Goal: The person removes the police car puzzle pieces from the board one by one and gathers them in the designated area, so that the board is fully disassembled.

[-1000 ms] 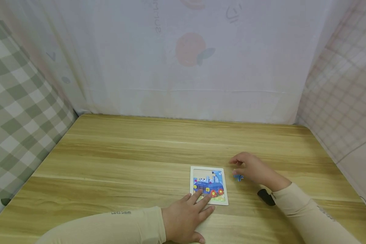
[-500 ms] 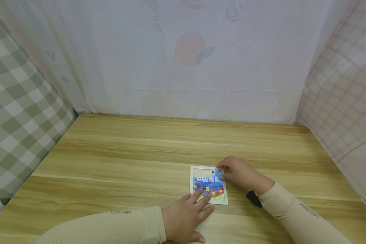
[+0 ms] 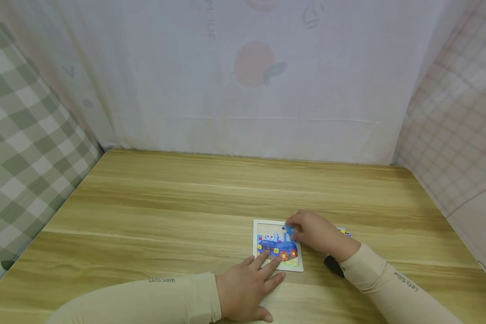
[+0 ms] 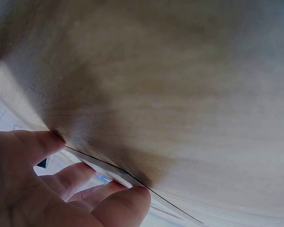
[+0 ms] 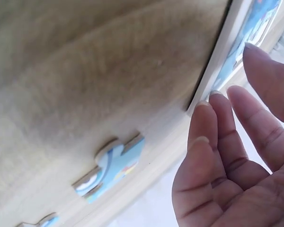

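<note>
- Resting flat, the left hand [image 3: 245, 290] touched the puzzle [image 3: 281, 247] along its near edge on the table [image 3: 178, 189], gripping nothing!
- Up at its far right corner, the right hand [image 3: 315, 231] curved loosely, thumb apart; no held piece showed!
- Beyond, a loose piece [image 5: 109, 165] looked thin, probably light and stiff: it wanted an edge pinch!

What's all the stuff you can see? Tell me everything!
puzzle board: one, white rim, blue vehicle picture, on the table
loose puzzle pieces: at least two, mostly blue, right of board
table: one, wood-coloured, under board
curtain: one, whitish, behind table
checked cloths: two, green-white left, pinkish right
dark object: one, black, near right hand
sleeves: two, beige, lower left and right
left hand: one, bare, touching board's near edge
right hand: one, bare, at board's far right corner
</note>
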A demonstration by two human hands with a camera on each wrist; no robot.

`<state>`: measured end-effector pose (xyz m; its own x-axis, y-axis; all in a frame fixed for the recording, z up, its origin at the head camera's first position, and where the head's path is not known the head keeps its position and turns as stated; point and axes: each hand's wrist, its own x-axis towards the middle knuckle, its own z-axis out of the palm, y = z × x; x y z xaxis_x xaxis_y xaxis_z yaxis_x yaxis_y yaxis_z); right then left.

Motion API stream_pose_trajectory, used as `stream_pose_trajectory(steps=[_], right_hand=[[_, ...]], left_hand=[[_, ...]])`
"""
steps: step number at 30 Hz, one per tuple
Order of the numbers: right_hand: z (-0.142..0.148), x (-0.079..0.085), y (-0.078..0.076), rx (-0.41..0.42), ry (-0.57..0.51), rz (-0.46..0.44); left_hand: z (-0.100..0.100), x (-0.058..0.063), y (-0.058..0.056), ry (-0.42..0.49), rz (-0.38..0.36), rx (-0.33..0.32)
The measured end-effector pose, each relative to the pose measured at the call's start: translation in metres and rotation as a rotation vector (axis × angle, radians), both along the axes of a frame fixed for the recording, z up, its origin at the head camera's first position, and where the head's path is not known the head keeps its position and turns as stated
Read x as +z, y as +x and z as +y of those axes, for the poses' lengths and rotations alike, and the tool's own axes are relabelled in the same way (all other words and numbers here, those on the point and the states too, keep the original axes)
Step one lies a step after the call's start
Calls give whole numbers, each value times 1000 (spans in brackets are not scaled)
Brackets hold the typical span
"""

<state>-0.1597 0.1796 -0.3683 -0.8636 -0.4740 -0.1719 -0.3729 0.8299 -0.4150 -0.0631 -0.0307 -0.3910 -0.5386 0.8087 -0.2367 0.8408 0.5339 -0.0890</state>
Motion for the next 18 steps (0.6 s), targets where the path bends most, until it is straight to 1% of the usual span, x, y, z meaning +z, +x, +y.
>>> stream_pose_trajectory(steps=[4, 18], right_hand=[[-1, -1, 0, 1, 15, 9], [-4, -2, -1, 70, 41, 76]], left_hand=[[0, 0, 0, 2, 1, 1], [0, 1, -1, 1, 3, -7]])
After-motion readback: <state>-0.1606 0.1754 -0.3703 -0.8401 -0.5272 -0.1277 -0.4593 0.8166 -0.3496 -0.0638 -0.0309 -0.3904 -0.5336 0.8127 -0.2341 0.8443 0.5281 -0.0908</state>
